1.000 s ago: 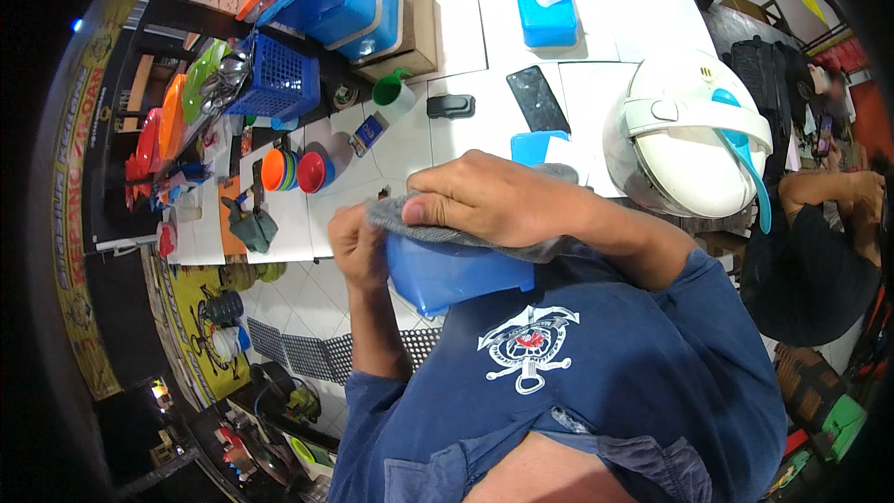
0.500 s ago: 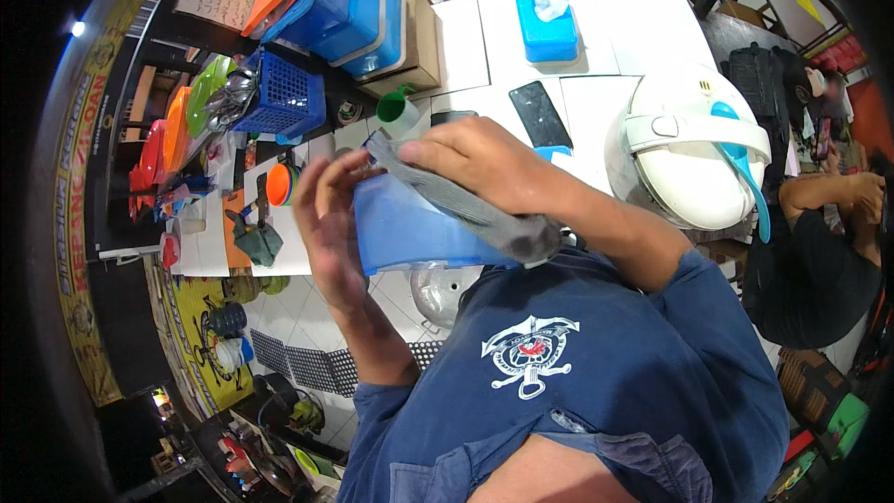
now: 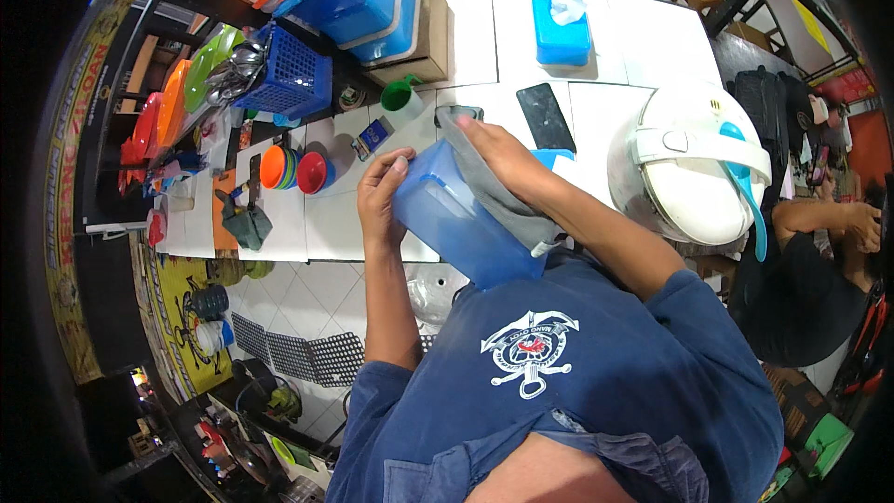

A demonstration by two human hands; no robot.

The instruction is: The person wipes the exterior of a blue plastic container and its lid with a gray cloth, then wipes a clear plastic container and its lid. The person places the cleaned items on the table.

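In front of my chest is a translucent blue plastic container (image 3: 456,214), tilted, its lower end close to my shirt. My left hand (image 3: 380,196) grips its left edge, thumb up and fingers bent round the corner. A grey cloth (image 3: 498,196) is bunched in my right hand (image 3: 503,156) and lies along the container's right side, hanging down toward my shirt. The cloth hides part of that side and some of my right fingers.
On the white table are a phone (image 3: 546,116), a blue tissue box (image 3: 561,26), a white rice cooker (image 3: 694,163) with a blue ladle (image 3: 738,172), a green cup (image 3: 400,98), and a red bowl (image 3: 315,172). A blue cutlery basket (image 3: 293,79) stands left. A person (image 3: 819,270) is at far right.
The container has turned to a steeper tilt. My left hand has moved from beside its rim to a grip on its edge. The cloth in my right hand has shifted down its right side.
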